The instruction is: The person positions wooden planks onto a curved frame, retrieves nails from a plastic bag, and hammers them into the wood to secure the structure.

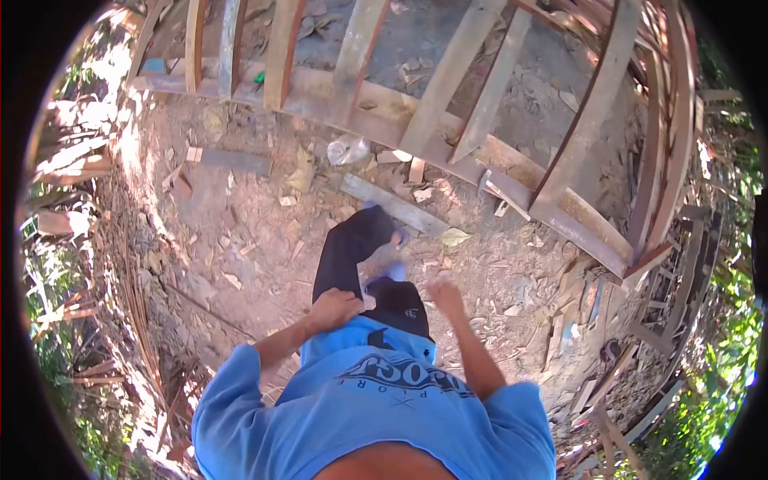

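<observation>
My left hand [336, 309] lies over the black trousers [342, 260] at the hem of the blue shirt [384, 416]; its fingers are curled, and what they hold, if anything, is hidden. Out to the right of the trousers, my right hand [445, 298] hangs above the dirt ground [496, 336], slightly blurred, with its fingers curled in. No object shows in it. A loose grey plank [394, 206] lies on the ground in front of my feet.
A wooden frame with slats [352, 56] spans the top and curves down the right side. Another short board [232, 161] and a crumpled clear plastic piece [349, 150] lie ahead. Leaves and wood scraps litter the ground. Plants [688, 424] stand at the right edge.
</observation>
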Demonstrator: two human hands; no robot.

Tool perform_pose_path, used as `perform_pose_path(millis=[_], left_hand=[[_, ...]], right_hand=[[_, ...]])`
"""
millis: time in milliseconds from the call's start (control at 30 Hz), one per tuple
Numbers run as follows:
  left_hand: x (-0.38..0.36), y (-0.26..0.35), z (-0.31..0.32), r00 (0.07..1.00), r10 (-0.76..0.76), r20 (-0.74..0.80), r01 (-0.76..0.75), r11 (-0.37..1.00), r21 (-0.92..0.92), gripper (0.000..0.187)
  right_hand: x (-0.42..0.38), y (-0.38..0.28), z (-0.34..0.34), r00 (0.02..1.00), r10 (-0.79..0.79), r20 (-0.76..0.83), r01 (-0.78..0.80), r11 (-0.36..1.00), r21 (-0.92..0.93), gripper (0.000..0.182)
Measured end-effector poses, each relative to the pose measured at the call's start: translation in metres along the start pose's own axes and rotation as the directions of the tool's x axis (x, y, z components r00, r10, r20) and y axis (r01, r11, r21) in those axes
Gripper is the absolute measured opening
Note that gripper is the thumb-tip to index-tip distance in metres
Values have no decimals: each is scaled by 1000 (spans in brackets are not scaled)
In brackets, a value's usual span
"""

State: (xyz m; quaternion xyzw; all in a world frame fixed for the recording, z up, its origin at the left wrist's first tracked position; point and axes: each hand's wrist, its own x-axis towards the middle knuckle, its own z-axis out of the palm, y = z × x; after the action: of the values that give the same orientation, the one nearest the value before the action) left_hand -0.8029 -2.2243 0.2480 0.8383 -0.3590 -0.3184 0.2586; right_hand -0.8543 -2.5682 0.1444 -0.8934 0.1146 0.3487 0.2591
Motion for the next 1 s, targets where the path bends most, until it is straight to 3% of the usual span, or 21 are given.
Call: perform_pose_path(millis=[33, 67, 100, 133, 267, 400, 500, 567, 600, 633, 700, 733, 767, 800, 833, 867, 900, 933, 967, 1000], left_hand=[[-5, -1, 0, 997, 2, 77, -4, 1000, 22, 18], [-7, -3, 0, 989, 2, 148, -9, 999, 43, 20], [-2, -8, 0, 977, -1, 213, -14, 997, 71, 22], [1, -11, 2, 973, -18, 232, 14, 1000, 20, 25], [10, -49, 20, 928, -90, 362, 90, 996, 16, 26], [13, -84, 5, 912, -182, 367, 183, 983, 33, 22], [-10, -59, -31, 873, -334, 357, 370, 928, -37, 24], [-49, -66, -9, 901, -268, 340, 344, 921, -184, 29], [-53, -52, -10, 892, -298, 339, 367, 917, -159, 29], [-49, -43, -9, 880, -335, 338, 397, 908, -136, 30], [-2, -71, 30, 818, -474, 325, 572, 729, -376, 29], [23, -93, 48, 772, -542, 332, 633, 609, -479, 28], [65, -125, 69, 874, -470, 125, 471, 757, -453, 27], [116, -160, 86, 930, -360, -80, 306, 874, -378, 27], [177, -185, 94, 847, -299, -440, 108, 907, -408, 25], [229, -210, 84, 863, -356, -358, 143, 853, -502, 24], [276, -227, 70, 823, -345, -451, 127, 886, -446, 24], [318, -255, 70, 742, -331, -583, 32, 886, -463, 25], [349, -260, 51, 726, -461, -510, 93, 801, -591, 26], [375, -266, 41, 687, -471, -553, 5, 764, -645, 26]], right_hand=[[-34, -4, 18, 997, 66, 29, -67, 998, 9, 58], [-63, -31, 6, 959, 252, 131, -258, 966, 27, 67], [-79, -34, 16, 964, 191, 185, -195, 981, 6, 76], [-95, -46, 21, 959, 235, 159, -235, 972, -19, 81], [-108, -80, 44, 932, 356, 64, -357, 934, 16, 61], [-109, -98, 55, 957, 289, 13, -289, 955, 67, 51], [-130, -110, 36, 946, 159, 284, -237, 934, 266, 55], [-139, -123, 3, 898, 54, 437, -154, 968, 197, 49], [-128, -113, -5, 864, 9, 503, -103, 982, 159, 46], [-101, -82, 2, 936, -60, 347, 14, 991, 135, 42], [-19, 10, 34, 970, -242, 36, 241, 970, 41, 35], [30, 72, 53, 952, -166, -258, 169, 986, -12, 24], [86, 108, 34, 944, 136, -301, -138, 990, 14, 21], [138, 137, 1, 912, 98, -399, -158, 980, -120, 21], [179, 151, -25, 711, 46, -702, -105, 994, -41, 24], [226, 171, -43, 642, 179, -745, -263, 965, 4, 26], [256, 183, -64, 618, 177, -766, -291, 957, -14, 33], [298, 222, -62, 496, -13, -868, -217, 966, -138, 37], [327, 240, -64, 441, -97, -892, -229, 949, -216, 36], [343, 248, -65, 384, -185, -905, -252, 922, -295, 37]])
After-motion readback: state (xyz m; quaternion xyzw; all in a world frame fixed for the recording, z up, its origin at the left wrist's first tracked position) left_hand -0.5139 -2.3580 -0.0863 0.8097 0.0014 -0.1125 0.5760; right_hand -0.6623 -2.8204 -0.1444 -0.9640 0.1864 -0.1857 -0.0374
